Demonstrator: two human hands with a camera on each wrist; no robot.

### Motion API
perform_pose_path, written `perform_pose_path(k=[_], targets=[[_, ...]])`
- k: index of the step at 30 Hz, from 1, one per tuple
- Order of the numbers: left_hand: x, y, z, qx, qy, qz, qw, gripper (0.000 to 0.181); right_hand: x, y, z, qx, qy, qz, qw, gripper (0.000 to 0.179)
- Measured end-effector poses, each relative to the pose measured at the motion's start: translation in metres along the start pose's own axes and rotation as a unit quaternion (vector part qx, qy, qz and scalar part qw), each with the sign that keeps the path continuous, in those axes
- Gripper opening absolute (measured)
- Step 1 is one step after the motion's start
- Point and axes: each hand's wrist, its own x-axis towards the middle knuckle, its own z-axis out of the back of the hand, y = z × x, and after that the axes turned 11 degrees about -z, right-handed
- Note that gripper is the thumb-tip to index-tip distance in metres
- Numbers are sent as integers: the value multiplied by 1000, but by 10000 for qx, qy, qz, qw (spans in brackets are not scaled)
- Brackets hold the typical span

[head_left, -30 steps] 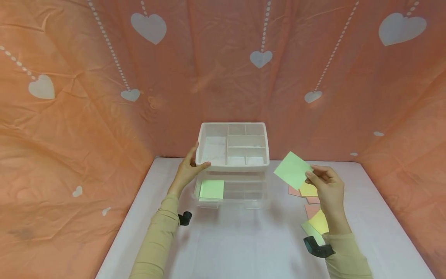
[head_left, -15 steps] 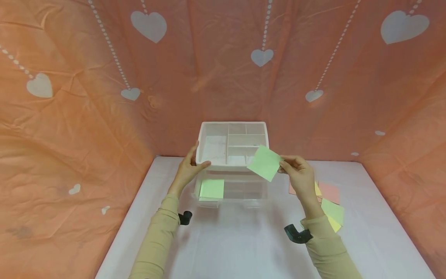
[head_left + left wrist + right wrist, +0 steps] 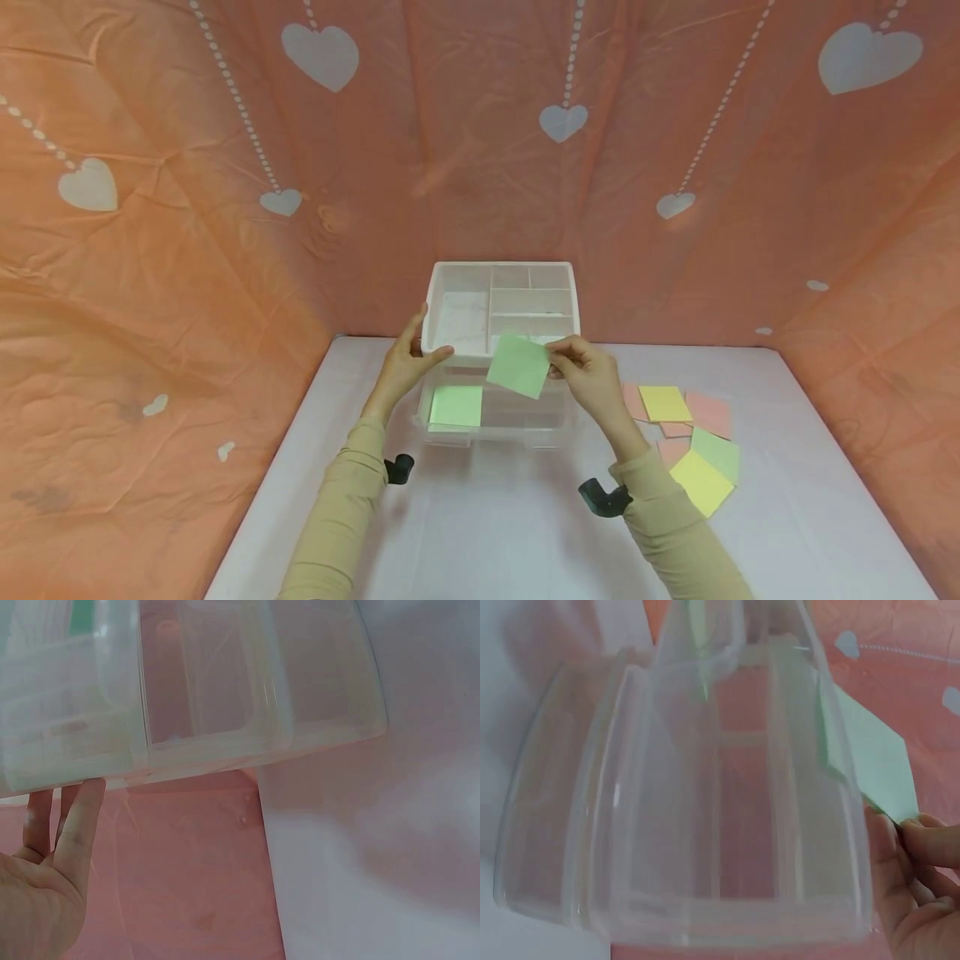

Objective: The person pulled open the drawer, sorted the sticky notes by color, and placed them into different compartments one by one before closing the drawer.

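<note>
Pale green paper is what I have between fingertips: the right hand [image 3: 588,372] pinches one square note [image 3: 517,367] between thumb and finger near its right corner, so the sheet reaches out to the left of that grip. From my head view it crosses the front rim of the white tray [image 3: 462,321] and the back part of the clear drawer [image 3: 525,408]; how high above them it is, I cannot tell. As I judge it, what matters most is the offset to the drawer's left section, where a second green note [image 3: 456,406] lies further left and nearer the person. The right hand is plainly the closer one to the held sheet. The left hand [image 3: 407,369] is at the tray's near left corner, thumb on the front rim, its other fingers reaching up the side, spread from the thumb and holding no paper. Being square, the held note gives me no long axis; it sits slightly askew to the tray's edges, its lowest corner pointing toward the person.
</note>
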Motion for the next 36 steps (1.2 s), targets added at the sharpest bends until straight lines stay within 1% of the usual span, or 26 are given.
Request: perform_pose_path(k=[3,7,13,16,19,22,29,32,36], targets=[[0,0,0,11,-1,21,10000,86,-1,-1,-7,-347,189,89,9992,13],[0,0,0,19,-7,-6,10000,89,-2,-3,-14,-798,385,239,9958,14],[-2,-1,0,31,-27,-73,10000,91,-3,-8,-21,-1638,365,635,9838,12],[-2,-1,-1,28,-42,-72,10000,91,-3,-10,-24,-1840,512,739,9788,11],[-2,0,-1,4,-75,-68,9999,91,-3,-12,-26,-2012,650,709,9748,12],[-1,0,-1,3,-85,-76,9999,91,-3,-13,-27,-2141,703,668,9720,13],[-2,-2,-1,12,-83,6,10000,90,-2,-16,-29,-2609,499,997,9589,14],[-2,-3,-1,67,-47,33,10000,90,-2,-17,-30,-2751,441,991,9553,13],[-2,-2,-1,25,-55,8,10000,89,-3,-17,-31,-2975,368,983,9489,12]])
